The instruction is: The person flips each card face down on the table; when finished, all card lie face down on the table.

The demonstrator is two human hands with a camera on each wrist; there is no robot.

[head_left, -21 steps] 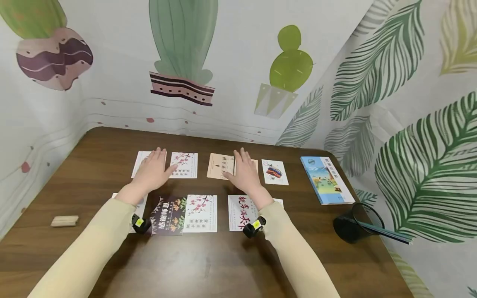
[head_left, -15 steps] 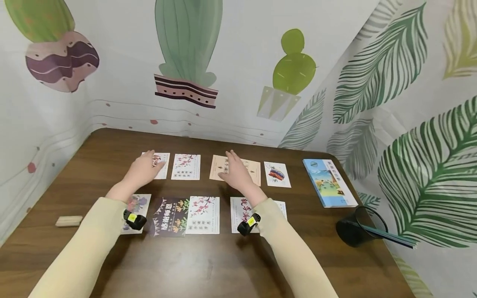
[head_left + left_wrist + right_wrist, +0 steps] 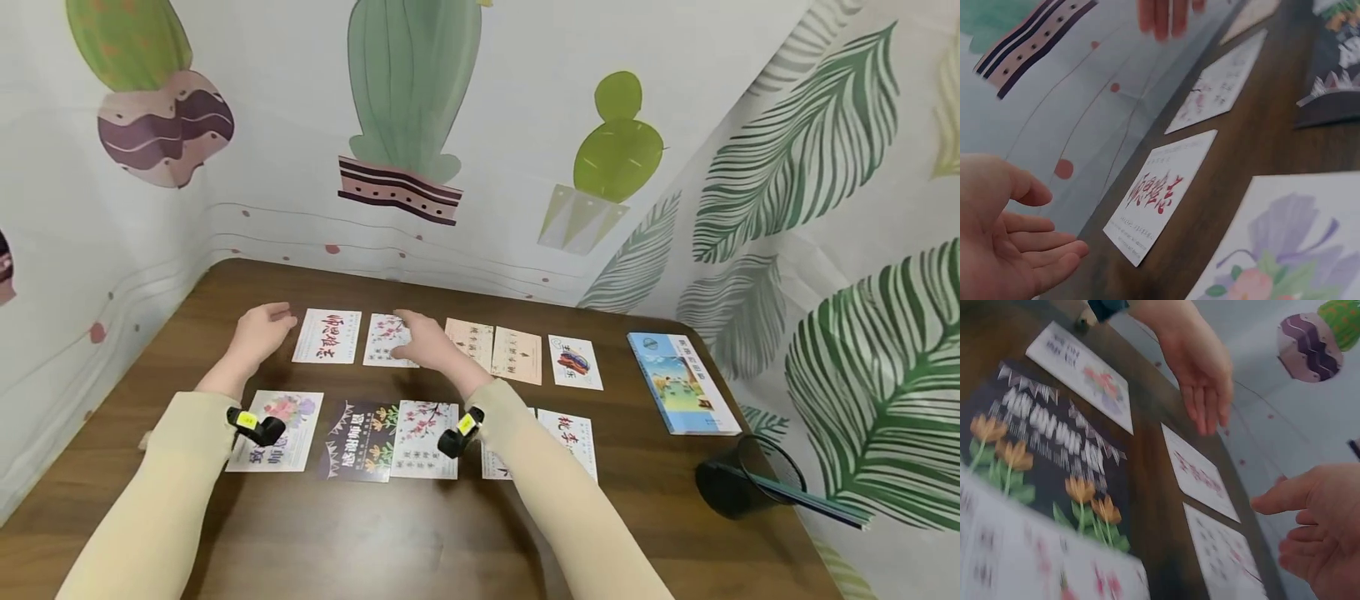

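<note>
Red-lettered card [image 3: 327,337]: where can it be found?

It is laid flat behind the dark card [image 3: 362,442], a bit to the left. Which of its sides is longer cannot be told.

Is it held?

No. The left hand [image 3: 261,337] is seen farther left behind the dark card, with the red-lettered card just beside it. Its fingers are softly bent, its thumb is spread, and nothing is gripped.

And the right hand [image 3: 426,340]?

It is seen behind the dark card and to the right, by the back blossom card [image 3: 384,342]. Its thumb is spread from its fingers; nothing is gripped. The red-lettered card is found nearer the left hand.
</note>
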